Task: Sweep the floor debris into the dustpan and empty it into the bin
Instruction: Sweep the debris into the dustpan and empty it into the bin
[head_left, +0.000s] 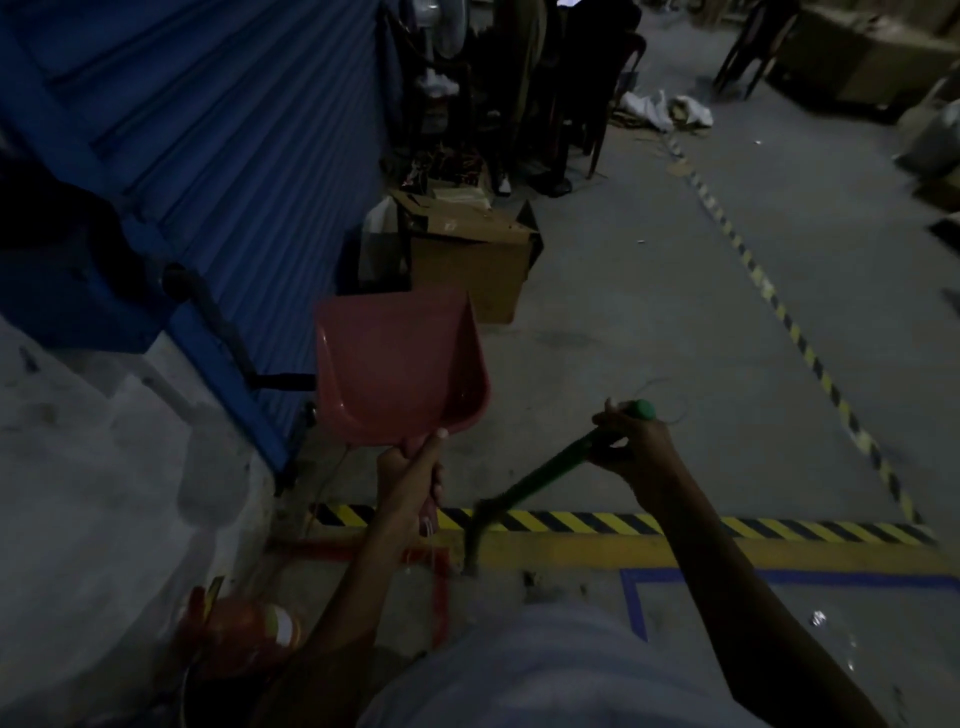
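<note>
My left hand (410, 475) grips the handle of a red plastic dustpan (397, 366), held up in the air with its open mouth pointing away from me. I see no debris inside the pan. My right hand (631, 441) grips the top of a green broom handle (556, 467). The handle slants down to the left, and its dark bristles (475, 540) hang over the yellow floor stripe. A cardboard box (480, 260) with open flaps and scraps inside stands on the floor just beyond the dustpan.
A blue corrugated shutter (223, 130) runs along the left. Black-and-yellow hazard tape (597, 522) crosses the grey concrete floor (649, 312). An orange object (249, 631) sits at the lower left. Stacked chairs (571, 88), bags and boxes crowd the far end.
</note>
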